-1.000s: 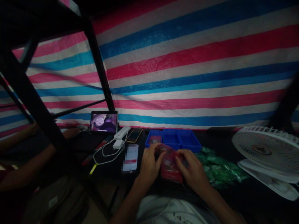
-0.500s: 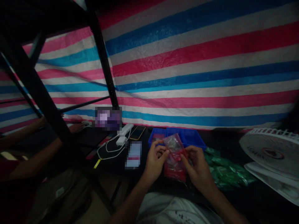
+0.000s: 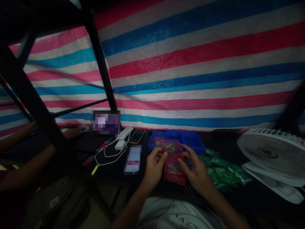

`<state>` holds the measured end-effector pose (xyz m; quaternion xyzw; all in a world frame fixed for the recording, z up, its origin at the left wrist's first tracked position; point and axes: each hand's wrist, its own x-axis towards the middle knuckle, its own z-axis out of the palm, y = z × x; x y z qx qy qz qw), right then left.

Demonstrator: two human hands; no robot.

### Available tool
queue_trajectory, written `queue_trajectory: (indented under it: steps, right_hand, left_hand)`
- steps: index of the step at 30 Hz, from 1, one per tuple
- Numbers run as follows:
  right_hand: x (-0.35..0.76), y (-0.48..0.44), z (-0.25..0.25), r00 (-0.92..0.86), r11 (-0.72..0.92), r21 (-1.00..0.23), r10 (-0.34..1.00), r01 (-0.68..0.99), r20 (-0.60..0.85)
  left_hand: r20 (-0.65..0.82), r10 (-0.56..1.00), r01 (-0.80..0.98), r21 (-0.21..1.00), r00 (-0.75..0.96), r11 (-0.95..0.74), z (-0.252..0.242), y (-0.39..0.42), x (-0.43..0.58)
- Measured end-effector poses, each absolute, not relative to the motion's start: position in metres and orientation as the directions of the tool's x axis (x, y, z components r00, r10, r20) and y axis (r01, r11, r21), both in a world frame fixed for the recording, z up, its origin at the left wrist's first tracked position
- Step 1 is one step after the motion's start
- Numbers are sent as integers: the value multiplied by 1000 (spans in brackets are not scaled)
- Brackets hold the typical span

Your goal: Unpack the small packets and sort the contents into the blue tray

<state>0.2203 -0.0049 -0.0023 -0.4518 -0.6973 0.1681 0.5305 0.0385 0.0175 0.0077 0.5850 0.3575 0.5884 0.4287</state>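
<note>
A small see-through reddish plastic bag [image 3: 172, 147] with little pale pieces inside is held up in front of me. My left hand [image 3: 154, 167] pinches its left edge between thumb and curled fingers. At the right edge, my right hand [image 3: 197, 170] has its thumb on the front and its index finger by the upper corner, the grip looser there. Red plastic packaging [image 3: 175, 178] shows just below, between the hands; whether it is part of the same bag I cannot tell. Behind the bag stand blue bins [image 3: 194, 142], the left one with small things in it.
A pile of green packets [image 3: 224, 173] lies to the right, beside a white clip fan [image 3: 271, 156]. On the left are a phone [image 3: 137, 136], a white power strip [image 3: 125, 133] with cables and a blurred-out pale item [image 3: 133, 159]. Past a black metal post [image 3: 35, 92], another person's arm [image 3: 30, 171] rests.
The bag has gone from tilted to more upright, and my right index finger has moved to its upper corner. The whole view has shifted slightly, with things sitting further left.
</note>
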Motion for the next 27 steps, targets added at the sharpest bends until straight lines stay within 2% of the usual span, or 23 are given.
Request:
queue_trajectory:
  steps: [4,10,21,27]
  right_hand:
    - [222,-5,2,-42,609,-615,727,501,685]
    - [226,-5,2,-1,635,-545,652,547,758]
    - [226,-8,4,-24,598,-671,754,438,656]
    - [224,-6,5,-6,605,-661,739,444,673]
  left_hand:
    - [483,875,26,875,33,-484,10,14,37]
    - [589,808,129,801,12,-585,6,14,35]
    - [615,788,141,780,7,-610,15,11,33]
    - [627,779,126,772,12,-623,14,11,35]
